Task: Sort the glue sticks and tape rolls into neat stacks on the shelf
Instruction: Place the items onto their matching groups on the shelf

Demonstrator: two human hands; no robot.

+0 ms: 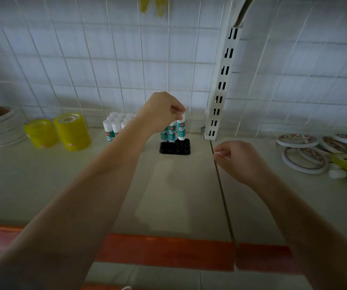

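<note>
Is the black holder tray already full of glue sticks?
No, the black holder tray has only its back row filled with glue sticks; the front sockets are open holes, and the left hand pinches the cap of the rightmost stick.

The scene is dim, with a cold bluish tone. A pale brighter patch lies on the shelf (164, 197) in the middle. The wall grid (126, 59) bends near the edges, and the corners are soft and blurred.
</note>
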